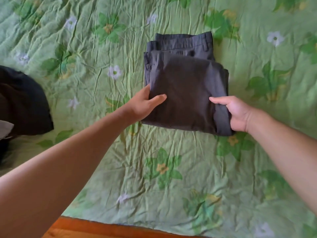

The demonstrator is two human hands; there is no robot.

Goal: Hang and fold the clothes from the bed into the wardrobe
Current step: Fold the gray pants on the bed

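From my head camera, the folded trousers lie on the green bedspread. My left hand pinches their left edge, my right hand grips their right edge. Dark clothes lie well left of the trousers.

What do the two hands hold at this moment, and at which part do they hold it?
Both hold the folded dark trousers: the left hand grips the left edge, the right hand the near right corner.

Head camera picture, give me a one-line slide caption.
The left hand and right hand grip folded dark grey trousers on a green floral bedspread; another dark garment lies at left.
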